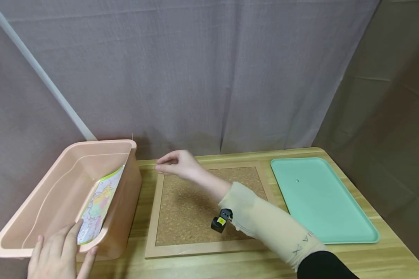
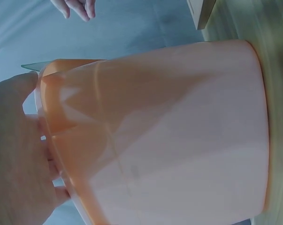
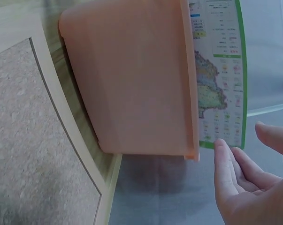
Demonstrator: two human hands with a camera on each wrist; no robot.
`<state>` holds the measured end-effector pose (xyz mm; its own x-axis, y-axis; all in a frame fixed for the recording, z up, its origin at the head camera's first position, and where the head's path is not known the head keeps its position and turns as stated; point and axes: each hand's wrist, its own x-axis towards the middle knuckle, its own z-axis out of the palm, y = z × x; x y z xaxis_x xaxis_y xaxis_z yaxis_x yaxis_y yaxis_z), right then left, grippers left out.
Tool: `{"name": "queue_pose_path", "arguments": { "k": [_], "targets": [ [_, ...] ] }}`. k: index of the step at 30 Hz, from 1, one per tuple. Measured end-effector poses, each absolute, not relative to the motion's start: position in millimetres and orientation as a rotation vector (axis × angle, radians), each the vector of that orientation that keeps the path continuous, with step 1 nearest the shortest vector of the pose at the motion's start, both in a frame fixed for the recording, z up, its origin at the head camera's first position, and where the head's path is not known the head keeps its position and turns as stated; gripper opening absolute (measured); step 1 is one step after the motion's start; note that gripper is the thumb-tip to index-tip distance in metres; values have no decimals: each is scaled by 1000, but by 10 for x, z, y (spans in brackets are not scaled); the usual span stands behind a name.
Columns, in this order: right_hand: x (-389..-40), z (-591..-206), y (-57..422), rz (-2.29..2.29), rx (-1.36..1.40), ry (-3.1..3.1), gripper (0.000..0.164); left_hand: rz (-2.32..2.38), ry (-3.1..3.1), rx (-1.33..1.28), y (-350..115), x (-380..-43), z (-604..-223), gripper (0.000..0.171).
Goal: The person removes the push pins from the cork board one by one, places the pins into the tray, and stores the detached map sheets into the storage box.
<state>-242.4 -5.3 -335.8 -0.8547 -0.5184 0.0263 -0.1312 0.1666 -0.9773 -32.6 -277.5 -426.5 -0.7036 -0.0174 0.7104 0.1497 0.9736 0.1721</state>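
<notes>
A printed map sheet (image 1: 99, 203) with a green border leans inside the pink plastic bin (image 1: 127, 217), along its right wall. In the right wrist view the map (image 3: 218, 89) stands up past the bin's rim. My left hand (image 1: 57, 252) rests on the front rim, fingers spread over the edge; in the left wrist view this hand (image 2: 14, 145) lies along the rim. My right hand (image 1: 178, 164) hovers to the right of the bin, above the board's far left corner. In the right wrist view its thumb and fingers (image 3: 223, 164) are apart, with index fingertip near the map's corner.
A wood-framed cork board (image 1: 185, 217) lies on the wooden table (image 1: 181, 267) right of the bin. Farther right sits a mint-green tray (image 1: 328, 201) with a tiny shiny thing (image 1: 297, 180) on it. A grey curtain (image 1: 202, 77) hangs behind.
</notes>
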Motion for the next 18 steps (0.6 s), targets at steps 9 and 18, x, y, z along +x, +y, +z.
{"name": "queue_pose_path", "arguments": {
  "k": [9, 18],
  "targets": [
    [-2433, -3393, 184, -1739, -627, 2135, 30, -277, -2334, -115, -2757, -341, -4209, 87],
    [-2413, -3375, 458, -1695, -653, 2217, 30, -265, -2320, -205, -2703, -351, -4058, 86]
  ]
}}
